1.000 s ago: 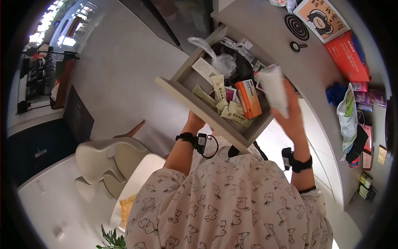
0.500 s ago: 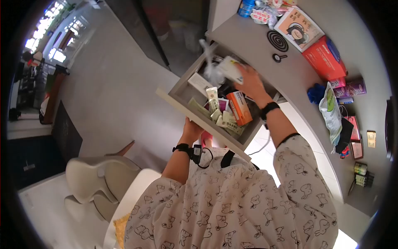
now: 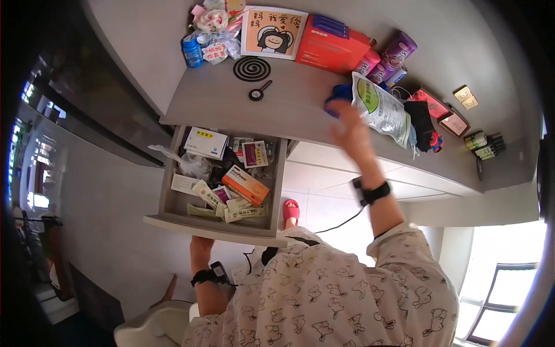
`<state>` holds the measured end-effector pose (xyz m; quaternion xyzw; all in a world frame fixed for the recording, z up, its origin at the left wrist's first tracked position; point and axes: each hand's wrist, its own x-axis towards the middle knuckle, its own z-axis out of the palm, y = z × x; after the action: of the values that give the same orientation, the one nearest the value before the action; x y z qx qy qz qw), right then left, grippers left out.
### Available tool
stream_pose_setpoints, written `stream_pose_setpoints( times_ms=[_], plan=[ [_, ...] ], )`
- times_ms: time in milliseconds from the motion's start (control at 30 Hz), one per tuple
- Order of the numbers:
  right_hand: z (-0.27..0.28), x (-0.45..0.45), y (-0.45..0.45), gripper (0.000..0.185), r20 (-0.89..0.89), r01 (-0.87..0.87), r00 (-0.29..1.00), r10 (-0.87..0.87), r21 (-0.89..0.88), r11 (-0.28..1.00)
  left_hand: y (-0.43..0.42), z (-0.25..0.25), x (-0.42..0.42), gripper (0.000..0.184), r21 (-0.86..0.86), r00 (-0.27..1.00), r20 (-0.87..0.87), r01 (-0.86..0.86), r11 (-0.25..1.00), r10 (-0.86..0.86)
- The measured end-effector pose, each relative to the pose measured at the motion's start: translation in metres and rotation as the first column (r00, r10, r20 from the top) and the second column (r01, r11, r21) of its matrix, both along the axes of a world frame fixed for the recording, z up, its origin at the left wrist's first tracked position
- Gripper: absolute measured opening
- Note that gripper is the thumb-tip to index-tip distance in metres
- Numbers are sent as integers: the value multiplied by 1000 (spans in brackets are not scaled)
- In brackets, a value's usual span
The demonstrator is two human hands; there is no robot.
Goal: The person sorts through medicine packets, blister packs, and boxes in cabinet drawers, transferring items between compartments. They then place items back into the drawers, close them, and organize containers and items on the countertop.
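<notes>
My right hand (image 3: pixel 350 134) is stretched over the counter's front edge, blurred, its fingertips at a dark blue item (image 3: pixel 340 97) beside a silver and green bag (image 3: pixel 381 110). Whether the fingers grip the blue item is unclear. Below the front of the open drawer (image 3: pixel 214 230) is my left hand (image 3: pixel 201 244), its fingers hidden under the drawer. Inside the drawer, a white box (image 3: pixel 206 143) lies at the back left, an orange box (image 3: pixel 245 185) near the middle, and several pale sachets (image 3: pixel 245 213) at the front. A knotted clear plastic bag (image 3: pixel 195 165) rests at the left.
On the grey counter (image 3: pixel 300 95) are a black coil (image 3: pixel 251 69), a small black round-headed object (image 3: pixel 259 91), a cartoon picture (image 3: pixel 274 33), a red box (image 3: pixel 330 46) and purple cans (image 3: pixel 399 50). A pale chair (image 3: pixel 153 327) stands at the lower left.
My right hand has left the white box in the drawer and moved right to the counter. The view has turned toward the counter. My left hand stays at the drawer front.
</notes>
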<state>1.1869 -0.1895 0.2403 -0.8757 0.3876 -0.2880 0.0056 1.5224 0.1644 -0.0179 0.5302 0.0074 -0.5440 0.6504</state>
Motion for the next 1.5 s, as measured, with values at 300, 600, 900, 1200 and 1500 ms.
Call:
stream_pose_setpoints(
  times_ms=[300, 600, 900, 1200, 1500],
  plan=[
    [-33, -134, -73, 58, -191, 388, 883, -429, -219, 895, 2, 156, 86, 40, 35, 667, 638, -525, 851, 385],
    [154, -81, 15, 23, 456, 302, 863, -215, -126, 945, -61, 264, 10, 39, -390, 841, 499, 2, 921, 210],
    [41, 100, 45, 43, 421, -408, 907, 4, 876, 259, -153, 243, -104, 55, -539, 980, 27, 180, 823, -197],
    [-19, 106, 105, 57, -54, -392, 900, 433, 336, 856, -150, 178, -65, 38, -357, 908, -402, -272, 893, 116],
    [-66, 151, 104, 64, -368, -109, 882, 294, 448, 887, -178, 171, -54, 45, -121, 895, 401, 264, 957, -196]
  ],
)
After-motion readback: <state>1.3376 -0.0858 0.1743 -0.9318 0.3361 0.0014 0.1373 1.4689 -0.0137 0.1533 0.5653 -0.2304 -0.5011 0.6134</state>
